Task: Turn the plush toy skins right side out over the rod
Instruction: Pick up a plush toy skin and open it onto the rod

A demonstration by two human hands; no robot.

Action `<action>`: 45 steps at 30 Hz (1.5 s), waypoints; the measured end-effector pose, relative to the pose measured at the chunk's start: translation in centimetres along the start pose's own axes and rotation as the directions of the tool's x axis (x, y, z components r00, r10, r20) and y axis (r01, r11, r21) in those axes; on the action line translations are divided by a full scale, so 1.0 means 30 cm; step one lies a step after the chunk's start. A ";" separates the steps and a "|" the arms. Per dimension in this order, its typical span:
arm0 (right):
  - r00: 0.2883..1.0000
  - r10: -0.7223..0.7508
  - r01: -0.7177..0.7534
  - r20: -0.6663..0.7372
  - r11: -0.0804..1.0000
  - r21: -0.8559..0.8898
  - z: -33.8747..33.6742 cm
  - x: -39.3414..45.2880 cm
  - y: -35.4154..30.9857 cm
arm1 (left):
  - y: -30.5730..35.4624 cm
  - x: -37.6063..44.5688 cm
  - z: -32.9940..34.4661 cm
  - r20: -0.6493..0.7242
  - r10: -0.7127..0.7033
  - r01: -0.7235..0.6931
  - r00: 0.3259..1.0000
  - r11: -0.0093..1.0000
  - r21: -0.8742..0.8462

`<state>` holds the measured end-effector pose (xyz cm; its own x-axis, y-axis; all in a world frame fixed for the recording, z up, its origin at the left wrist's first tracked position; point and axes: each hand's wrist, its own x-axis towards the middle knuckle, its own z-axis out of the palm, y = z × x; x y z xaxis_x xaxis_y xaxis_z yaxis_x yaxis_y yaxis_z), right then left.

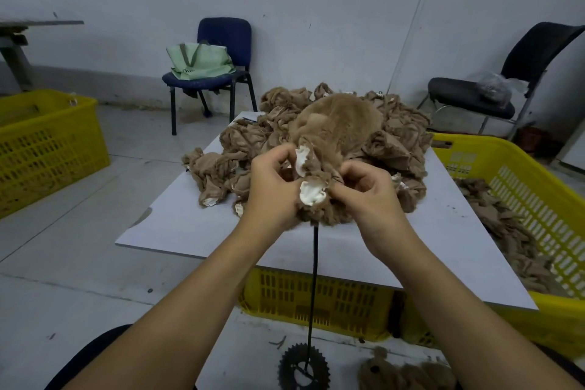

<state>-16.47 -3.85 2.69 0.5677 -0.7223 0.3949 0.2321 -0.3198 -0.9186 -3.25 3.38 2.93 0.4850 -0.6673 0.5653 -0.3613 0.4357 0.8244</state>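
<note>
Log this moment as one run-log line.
step: turning skin over rod | left hand: grips plush skin | right hand: grips same skin | rod: upright under skin | pile: unturned, on board

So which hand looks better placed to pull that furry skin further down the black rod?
Probably the right hand: it grips the plush skin at its lower edge, near the rod. The left hand pinches a white ear piece.

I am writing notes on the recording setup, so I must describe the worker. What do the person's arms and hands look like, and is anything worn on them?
Both forearms are bare: no sleeves reach into view. The left hand and right hand wear no gloves, and no rings, watch or bracelet show. The fingers look uncovered, with no tape or markings visible.
</note>
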 end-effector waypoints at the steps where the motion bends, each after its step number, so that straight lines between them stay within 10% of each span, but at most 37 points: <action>1: 0.999 -0.043 0.043 -0.031 0.999 -0.005 0.008 -0.001 -0.002 | 0.000 0.004 -0.007 0.027 -0.006 0.007 1.000 0.999 -0.035; 8: 0.938 -0.203 0.205 -0.282 0.978 -0.025 0.013 0.000 -0.008 | 0.010 0.019 0.000 0.237 -0.112 0.178 0.965 0.943 -0.281; 13: 0.905 -0.158 0.140 -0.396 0.987 -0.074 0.002 0.035 0.017 | 0.013 0.000 0.050 0.194 -0.101 0.128 0.976 0.983 -0.130; 25: 0.954 0.191 -0.219 0.232 0.970 0.105 -0.064 0.054 -0.034 | 0.020 0.035 -0.019 -0.039 0.004 0.002 0.999 0.988 0.152; 30: 0.995 0.062 -0.057 0.081 0.996 -0.063 -0.047 0.042 -0.028 | 0.021 0.011 0.018 0.012 0.149 -0.144 0.989 0.931 0.335; 39: 0.999 -0.009 0.001 -0.049 0.987 -0.159 -0.009 0.042 0.000 | -0.002 -0.006 0.023 0.081 -0.051 -0.006 0.995 0.815 0.579; 45: 0.986 -0.130 0.114 -0.101 0.982 -0.151 0.001 0.043 -0.003 | 0.015 -0.001 0.009 0.014 -0.020 0.013 1.000 0.913 0.408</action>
<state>-15.73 -4.74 3.27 0.4498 -0.7331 0.5101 0.1731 -0.4887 -0.8551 -3.64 3.43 3.29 0.4810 -0.6844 0.5480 -0.6489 0.1424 0.7474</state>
